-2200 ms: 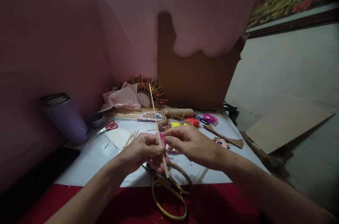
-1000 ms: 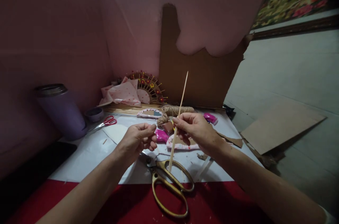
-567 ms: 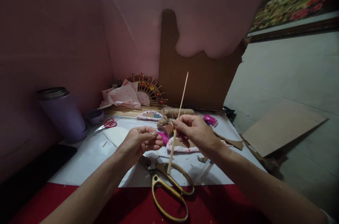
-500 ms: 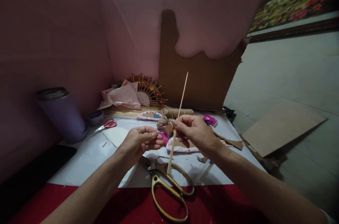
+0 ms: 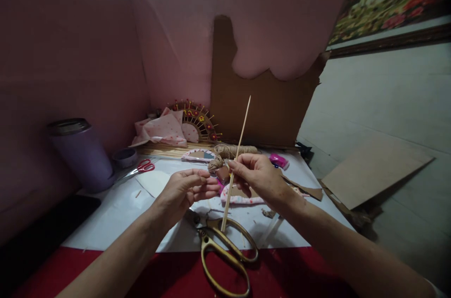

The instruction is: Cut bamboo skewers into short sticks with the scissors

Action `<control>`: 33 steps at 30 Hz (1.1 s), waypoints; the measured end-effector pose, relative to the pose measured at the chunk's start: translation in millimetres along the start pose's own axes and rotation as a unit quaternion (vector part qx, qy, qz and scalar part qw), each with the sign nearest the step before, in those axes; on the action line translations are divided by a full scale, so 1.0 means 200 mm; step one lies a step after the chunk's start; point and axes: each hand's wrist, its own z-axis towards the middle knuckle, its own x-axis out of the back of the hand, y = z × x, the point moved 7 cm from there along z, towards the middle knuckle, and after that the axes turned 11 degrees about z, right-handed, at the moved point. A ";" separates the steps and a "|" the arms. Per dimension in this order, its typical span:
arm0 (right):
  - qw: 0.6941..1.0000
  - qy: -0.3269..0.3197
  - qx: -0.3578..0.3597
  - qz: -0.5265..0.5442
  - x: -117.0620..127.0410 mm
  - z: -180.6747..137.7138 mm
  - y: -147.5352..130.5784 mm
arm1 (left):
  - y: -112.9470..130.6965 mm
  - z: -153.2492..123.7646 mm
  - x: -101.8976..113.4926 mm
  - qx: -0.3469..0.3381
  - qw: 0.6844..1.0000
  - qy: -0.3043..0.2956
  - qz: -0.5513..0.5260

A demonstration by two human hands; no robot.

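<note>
My right hand pinches a thin bamboo skewer between thumb and fingers. Its pointed tip is up, and the lower end slants down over the handles of the gold-handled scissors. A second thin stick seems to lie along the skewer's lower part; I cannot tell for sure. To the left, my left hand is held palm up with its fingers loosely stretched, and nothing shows in it. Between and behind the hands lie a ball of twine and a fabric-edged cardboard piece.
At left stand a purple tumbler and red-handled scissors beside a white round piece. Toward the back are a decorated stick fan, dotted pink cloth and a twine roll. A cardboard panel leans behind.
My left thumb has lifted a little and the left fingers have straightened. The right hand and the skewer stay nearly in place. The view has shifted slightly.
</note>
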 end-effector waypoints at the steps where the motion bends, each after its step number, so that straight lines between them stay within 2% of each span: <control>1: 1.000 -0.001 0.001 0.002 0.00 0.00 0.00 | 0.00 0.00 0.00 0.001 1.000 0.000 0.006; 7: 1.000 0.004 0.002 -0.009 0.00 0.00 0.00 | -0.02 0.01 0.02 -0.003 0.994 0.017 0.108; 9: 1.000 0.013 0.005 -0.022 0.00 0.00 -0.01 | 0.01 0.00 0.04 -0.049 0.982 0.060 0.171; 11: 0.999 0.020 0.018 -0.035 0.00 -0.01 -0.02 | 0.08 -0.03 0.05 -0.123 0.959 0.111 0.228; 13: 0.998 0.020 0.034 -0.043 0.00 -0.01 -0.02 | 0.13 -0.06 0.04 -0.180 0.939 0.135 0.260; 16: 0.996 0.016 0.057 -0.069 -0.01 -0.01 -0.01 | 0.14 -0.09 -0.01 -0.186 0.945 0.094 0.252; 19: 0.992 0.004 0.074 -0.101 -0.04 -0.04 0.00 | 0.08 -0.09 -0.08 -0.141 0.971 -0.006 0.192; 22: 0.988 -0.011 0.096 -0.124 -0.08 -0.07 0.00 | 0.03 -0.09 -0.15 -0.117 0.978 -0.098 0.144; 27: 0.983 -0.033 0.111 -0.144 -0.12 -0.10 -0.01 | 0.03 -0.10 -0.15 -0.131 0.975 -0.103 0.147; 33: 0.994 -0.037 0.070 -0.069 -0.10 -0.07 -0.01 | 0.01 -0.10 -0.15 -0.096 0.978 -0.116 0.144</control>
